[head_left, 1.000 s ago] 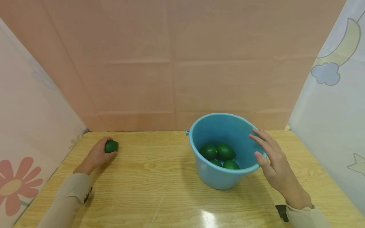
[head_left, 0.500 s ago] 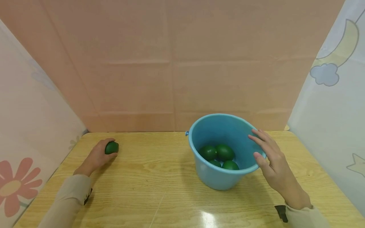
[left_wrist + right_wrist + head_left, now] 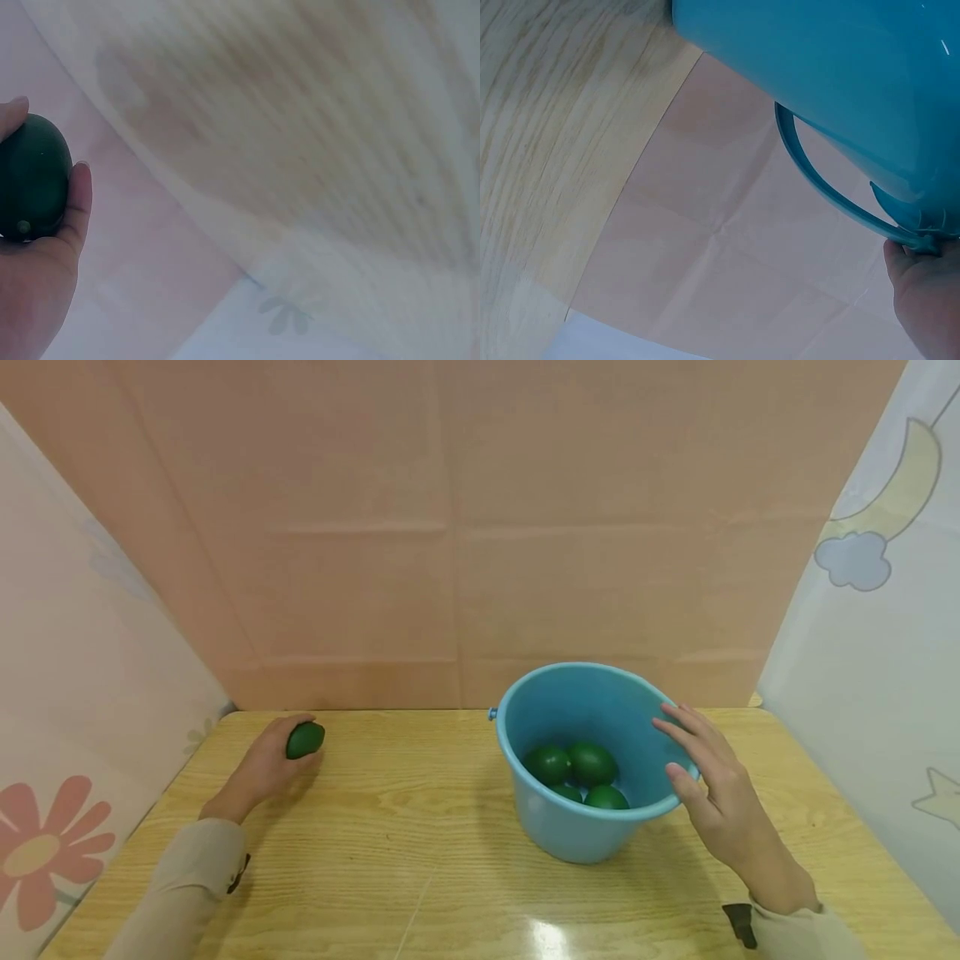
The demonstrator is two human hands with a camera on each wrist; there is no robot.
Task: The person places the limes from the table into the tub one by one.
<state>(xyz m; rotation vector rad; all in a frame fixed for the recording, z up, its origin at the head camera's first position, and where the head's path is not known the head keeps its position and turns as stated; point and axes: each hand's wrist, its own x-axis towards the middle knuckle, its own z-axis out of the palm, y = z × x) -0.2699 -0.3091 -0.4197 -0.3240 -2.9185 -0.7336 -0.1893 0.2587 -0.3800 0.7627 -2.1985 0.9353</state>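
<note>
At the table's left back, my left hand (image 3: 272,762) grips a dark green avocado (image 3: 305,740) between thumb and fingers. The left wrist view shows this avocado (image 3: 34,176) as a smooth oval with a small nub at one end. Right of the middle stands a light blue bucket (image 3: 573,831) with several green avocados (image 3: 592,764) inside. My right hand (image 3: 723,806) rests at the bucket's right rim, its extended fingers reaching over the inside. In the right wrist view, the hand (image 3: 930,296) touches the bucket near where the handle (image 3: 817,180) joins the rim.
A light wooden table (image 3: 375,868) lies below both hands. Behind it hangs a creased pinkish-brown sheet (image 3: 360,535). Pale printed sheets stand at either side, with a pink flower (image 3: 33,852) on the left and a moon (image 3: 903,477) on the right.
My left hand has moved slightly right with the avocado in it, which appears to have risen a little. My right hand and the bucket stay where they were.
</note>
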